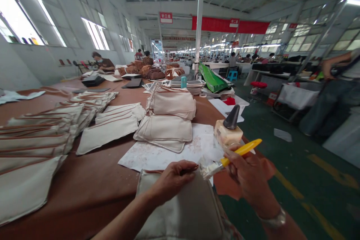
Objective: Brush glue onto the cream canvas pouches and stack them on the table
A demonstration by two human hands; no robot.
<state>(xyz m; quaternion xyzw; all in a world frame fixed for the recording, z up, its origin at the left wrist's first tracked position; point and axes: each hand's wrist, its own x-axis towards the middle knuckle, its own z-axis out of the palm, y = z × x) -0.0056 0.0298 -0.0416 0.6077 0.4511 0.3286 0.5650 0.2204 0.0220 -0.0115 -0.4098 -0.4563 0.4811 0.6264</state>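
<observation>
My right hand grips a glue brush by its yellow handle. The bristles look caked with pale residue and point left, close to my left fingertips. My left hand pinches the upper edge of a cream fabric panel at the table's front; what is between the fingertips is too small to make out. Just beyond my right hand stands a stained, pale container with a black cone-shaped top. A stained white sheet lies past the panel, partly under a stack of cream panels.
Overlapping rows of cream panels cover the left of the brown tabletop. Brown bundles and a green bag sit farther back. Right of the table are the green floor, a white cart and a standing person.
</observation>
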